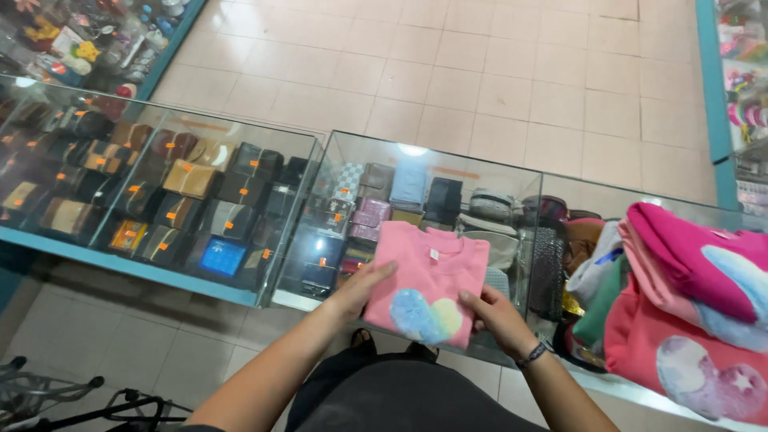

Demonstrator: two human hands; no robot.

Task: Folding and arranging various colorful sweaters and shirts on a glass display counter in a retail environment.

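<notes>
Stretching across the view, a run of glass display cases [320, 160] is serving as the surface, and everything else is sitting in relation to it. Beyond the cases, a pale tiled floor [496, 72] is filling the far side of the room. On top of the cases at the right end, a pile of folded sweaters [680, 312] in pink, magenta, grey and green is lying in a heap, crowding that end of the glass and reaching close to the folded garment in the middle. Inside the left case, rows of brown and black wallets [160, 200] with small orange tags are standing in lines; inside the middle case, pouches and small purses [416, 200] are packed together beneath the glass.

On the glass top of the middle case, a folded pink sweater [428, 280] with a pastel heart patch is lying flat, just left of the pile. The left hand [360, 290] is resting open and fairly flat, its fingers touching the sweater's left edge. The right hand [498, 318], wearing a dark wristband [534, 353], is partly curled, its fingers pinching the sweater's lower right edge.

At the bottom left, below the cases, a dark metal frame [72, 400] is standing on the floor.
</notes>
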